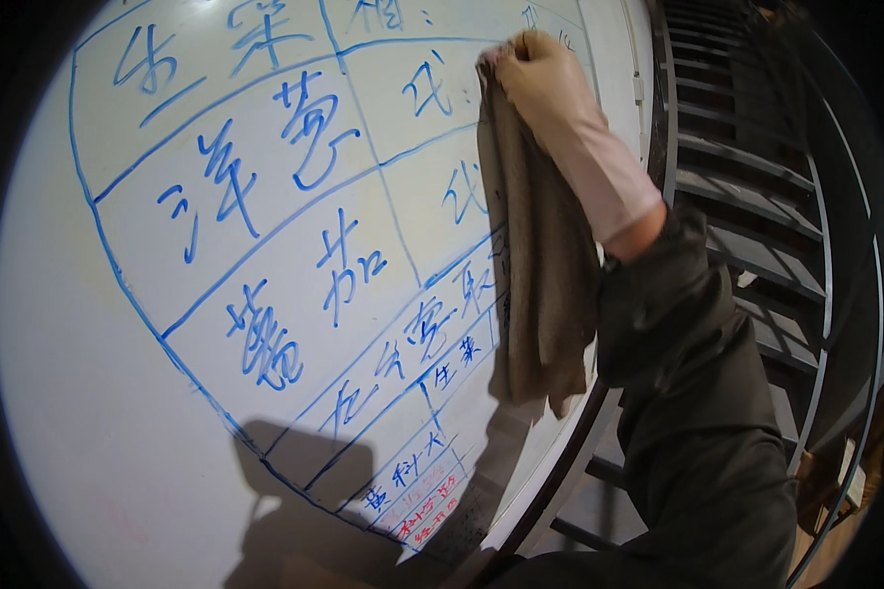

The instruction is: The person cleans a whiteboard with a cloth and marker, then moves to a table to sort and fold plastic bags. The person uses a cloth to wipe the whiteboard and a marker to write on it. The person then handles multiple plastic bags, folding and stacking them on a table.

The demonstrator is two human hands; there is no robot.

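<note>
My right hand (549, 88), in a pale, thin glove, pinches the top end of a brown cloth (534, 280) near the upper right of a whiteboard (66, 353). The cloth hangs down in long folds over the right side of the board and covers part of the writing. A hand-drawn grid in blue marker with large handwritten characters (221, 188) fills much of the board. Smaller rows near the bottom hold dark blue and red writing (427, 508). My left hand is out of view.
A dark metal staircase (744, 191) with a curved railing (873, 294) runs close along the board's right edge. A shadow (302, 501) falls across the lower part of the board. Some brown items (840, 471) stand beyond the railing at lower right.
</note>
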